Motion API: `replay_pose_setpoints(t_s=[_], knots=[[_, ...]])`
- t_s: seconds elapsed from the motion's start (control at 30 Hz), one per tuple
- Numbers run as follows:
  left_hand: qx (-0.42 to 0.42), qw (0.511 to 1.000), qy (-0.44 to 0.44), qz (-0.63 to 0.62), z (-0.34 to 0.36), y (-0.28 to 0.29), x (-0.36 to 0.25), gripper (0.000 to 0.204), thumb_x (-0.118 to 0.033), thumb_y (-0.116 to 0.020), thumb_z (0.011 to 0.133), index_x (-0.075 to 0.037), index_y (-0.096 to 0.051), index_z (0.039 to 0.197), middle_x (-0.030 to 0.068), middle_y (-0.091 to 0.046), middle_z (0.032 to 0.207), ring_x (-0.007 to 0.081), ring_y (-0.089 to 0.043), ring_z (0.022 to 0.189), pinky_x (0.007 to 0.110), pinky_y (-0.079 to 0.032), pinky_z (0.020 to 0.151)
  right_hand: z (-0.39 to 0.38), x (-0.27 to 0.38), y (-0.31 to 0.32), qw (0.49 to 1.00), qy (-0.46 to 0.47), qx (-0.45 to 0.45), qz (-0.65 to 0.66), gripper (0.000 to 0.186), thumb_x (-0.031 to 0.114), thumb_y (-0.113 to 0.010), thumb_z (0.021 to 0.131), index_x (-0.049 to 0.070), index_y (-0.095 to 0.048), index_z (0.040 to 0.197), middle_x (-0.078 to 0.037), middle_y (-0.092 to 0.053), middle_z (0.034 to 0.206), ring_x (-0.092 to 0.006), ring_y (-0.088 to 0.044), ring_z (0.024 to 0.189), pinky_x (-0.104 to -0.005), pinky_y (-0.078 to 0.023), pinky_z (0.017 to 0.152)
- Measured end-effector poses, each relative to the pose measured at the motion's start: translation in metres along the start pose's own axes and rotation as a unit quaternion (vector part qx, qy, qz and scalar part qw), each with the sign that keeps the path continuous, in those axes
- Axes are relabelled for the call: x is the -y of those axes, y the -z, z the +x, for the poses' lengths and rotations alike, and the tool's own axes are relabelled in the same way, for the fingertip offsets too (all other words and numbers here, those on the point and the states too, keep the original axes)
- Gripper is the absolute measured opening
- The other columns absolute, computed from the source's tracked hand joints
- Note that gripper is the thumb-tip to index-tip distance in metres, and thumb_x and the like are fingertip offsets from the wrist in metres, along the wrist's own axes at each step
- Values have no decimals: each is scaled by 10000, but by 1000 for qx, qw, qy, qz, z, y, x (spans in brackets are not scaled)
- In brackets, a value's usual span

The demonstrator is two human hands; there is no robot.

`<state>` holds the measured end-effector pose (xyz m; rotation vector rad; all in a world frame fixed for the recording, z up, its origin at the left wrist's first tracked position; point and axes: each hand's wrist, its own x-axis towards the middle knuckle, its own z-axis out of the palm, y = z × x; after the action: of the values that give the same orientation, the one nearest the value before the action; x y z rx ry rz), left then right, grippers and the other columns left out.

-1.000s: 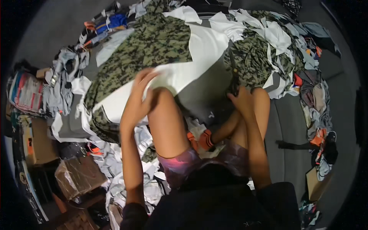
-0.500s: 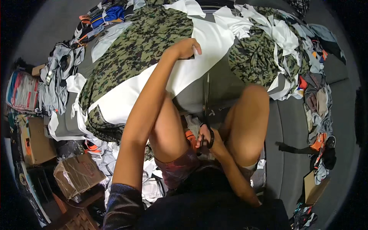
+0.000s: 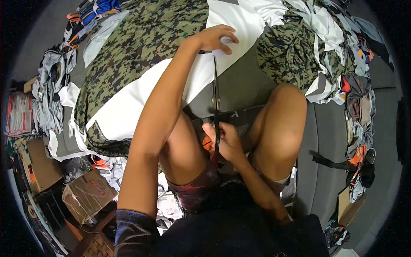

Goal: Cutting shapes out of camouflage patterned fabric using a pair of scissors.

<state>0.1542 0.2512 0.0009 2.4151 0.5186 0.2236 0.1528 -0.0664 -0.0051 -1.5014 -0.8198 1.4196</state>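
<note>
Looking down through the head view, I'd say the cutting is only partway along. Right hand (image 3: 227, 140) has the scissors (image 3: 216, 95) by the handles, blades pointing up at the edge of the white cloth (image 3: 132, 99). Left hand (image 3: 217, 37) has its fingers spread over that same cloth, not pinching anything that I can see. The white lies right against a big camo cloth (image 3: 150, 45); can't tell if they're joined. Done so far, my guess: the white scraps (image 3: 326, 32) by the crumpled camo heap (image 3: 287, 60). That long white stretch looks like what's left.
</note>
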Motion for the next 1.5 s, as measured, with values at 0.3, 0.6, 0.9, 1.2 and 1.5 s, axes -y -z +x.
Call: replay_pose_setpoints(t_s=[0.3,0.6,0.9,1.2,1.5], knots=[[-37,994,-77,64,9,-9,17,456,-359,-786,696,-300,-677,1135,-37,-467,1398,179,-469,1246,357,-360,1068,4,4,-4,997,31,-54,-53,390,302,-640,906,90,-506,607,19,-474,520,-63,-435,443,-202,-341,437],[-51,994,-77,66,8,-10,13,407,-313,-774,727,-244,-688,1118,-9,-488,1381,202,-485,1225,358,-384,1044,1,21,-1,999,-29,-43,-3,434,341,-618,912,82,-492,589,0,-482,507,-75,-433,429,-223,-361,423],[-131,977,-125,-110,-5,29,41,259,-7,-626,795,-92,-708,1026,76,-625,1180,232,-571,1071,319,-417,991,-1,27,-5,997,-65,-50,15,473,406,-628,896,90,-498,569,1,-477,492,-92,-419,433,-245,-347,421],[59,998,2,-16,-41,35,19,480,-6,-685,697,-184,-670,1143,69,-356,1471,298,-395,1291,379,-352,1070,28,30,1,988,-54,-108,-97,538,484,-670,846,83,-499,531,8,-457,486,-119,-378,451,-298,-327,436],[80,994,57,57,-41,32,18,728,-152,-790,613,-395,-589,1268,-13,-180,1567,237,-127,1446,437,-291,1137,30,35,-7,983,-74,-119,-119,599,500,-678,830,35,-475,510,-15,-439,472,-134,-369,459,-325,-332,442]])
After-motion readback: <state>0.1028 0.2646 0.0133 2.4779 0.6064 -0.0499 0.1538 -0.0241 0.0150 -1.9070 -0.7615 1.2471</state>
